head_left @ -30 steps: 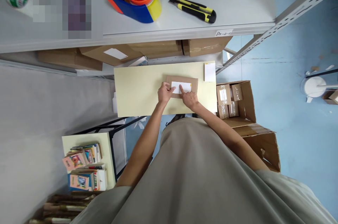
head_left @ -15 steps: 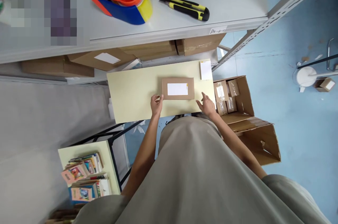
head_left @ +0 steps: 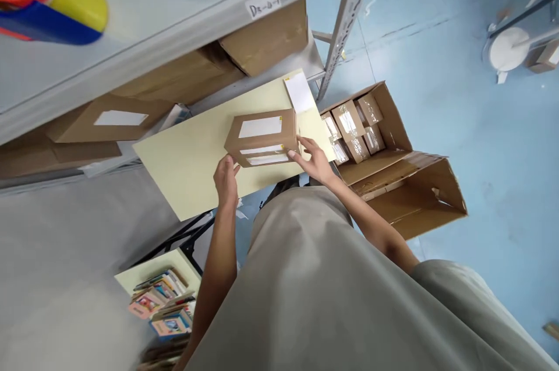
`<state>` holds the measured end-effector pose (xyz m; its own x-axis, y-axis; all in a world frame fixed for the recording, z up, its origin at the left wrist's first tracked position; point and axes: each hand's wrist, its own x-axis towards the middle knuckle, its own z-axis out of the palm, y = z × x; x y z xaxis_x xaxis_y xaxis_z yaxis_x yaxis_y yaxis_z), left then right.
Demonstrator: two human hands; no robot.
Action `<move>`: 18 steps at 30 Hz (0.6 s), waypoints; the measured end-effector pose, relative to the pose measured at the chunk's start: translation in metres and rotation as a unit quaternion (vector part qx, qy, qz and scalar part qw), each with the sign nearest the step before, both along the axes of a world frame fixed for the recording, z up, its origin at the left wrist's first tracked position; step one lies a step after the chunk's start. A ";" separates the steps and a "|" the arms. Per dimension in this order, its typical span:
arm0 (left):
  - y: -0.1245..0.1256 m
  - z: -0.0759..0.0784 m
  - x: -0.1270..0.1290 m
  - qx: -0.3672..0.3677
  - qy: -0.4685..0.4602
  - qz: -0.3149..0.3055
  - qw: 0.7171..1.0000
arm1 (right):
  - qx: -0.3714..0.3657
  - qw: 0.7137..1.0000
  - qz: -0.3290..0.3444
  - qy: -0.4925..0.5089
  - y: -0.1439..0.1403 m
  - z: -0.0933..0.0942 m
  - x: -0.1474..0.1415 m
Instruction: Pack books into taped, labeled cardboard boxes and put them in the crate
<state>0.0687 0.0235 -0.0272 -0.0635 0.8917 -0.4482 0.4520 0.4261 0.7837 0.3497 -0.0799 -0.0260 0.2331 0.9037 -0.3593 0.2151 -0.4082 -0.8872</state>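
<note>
The small brown cardboard box with white labels point(head_left: 262, 137) is now lifted off the pale yellow table point(head_left: 183, 164); left hand point(head_left: 226, 179) and right hand point(head_left: 315, 161) grip its ends.

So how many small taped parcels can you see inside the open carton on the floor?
4 show in the open carton: one at the back left, one at the back right, one at the front left, one at the front right. More may lie underneath.
</note>
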 end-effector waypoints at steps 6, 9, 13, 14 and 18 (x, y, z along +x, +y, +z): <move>-0.025 0.038 0.097 0.060 -0.025 -0.126 0.990 | 0.022 0.976 -0.212 0.039 -0.062 0.021 0.076; -0.049 0.032 0.165 0.059 -0.073 -0.237 0.967 | 0.003 0.948 -0.320 -0.001 -0.099 0.002 0.116; -0.081 0.010 0.242 0.032 -0.065 -0.427 0.901 | -0.044 0.896 -0.440 -0.041 -0.152 -0.041 0.153; -0.087 0.002 0.256 0.023 -0.053 -0.460 0.886 | -0.063 0.880 -0.470 -0.037 -0.166 -0.054 0.157; -0.107 -0.038 0.294 -0.046 -0.015 -0.545 0.837 | -0.144 0.814 -0.562 0.042 -0.211 -0.105 0.155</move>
<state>0.3630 -0.0833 -0.0648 0.7779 0.3744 -0.5047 0.5920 -0.1672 0.7884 0.5051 -0.2912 -0.1308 0.8178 0.0133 -0.5753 -0.4932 -0.4991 -0.7125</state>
